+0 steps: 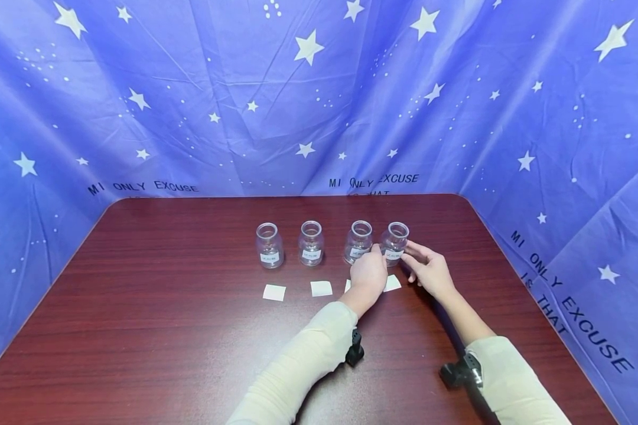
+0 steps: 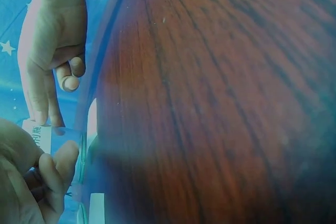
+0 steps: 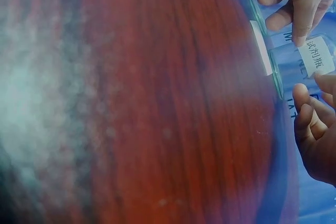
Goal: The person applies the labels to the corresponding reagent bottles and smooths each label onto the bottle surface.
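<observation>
The rightmost clear glass jar (image 1: 397,235) stands upright on the table, between both hands. On its front is a white label (image 3: 313,56) with handwritten dark characters. My left hand (image 1: 369,273) reaches to the jar's left side, a straight digit touching the label's edge and the other fingers loosely bent below. At the right side, my right hand (image 1: 430,273) has its thumb at the label's opposite edge and a finger along the glass. In the left wrist view the right hand (image 2: 55,40) points toward the jar, and the left hand (image 2: 31,182) partly covers the label.
More labelled jars, including the leftmost jar (image 1: 270,251), stand in a row to the left. Small white paper pieces (image 1: 273,292) lie before them on the dark red wooden table (image 1: 165,330). A blue star-patterned curtain (image 1: 244,88) hangs behind and along the sides.
</observation>
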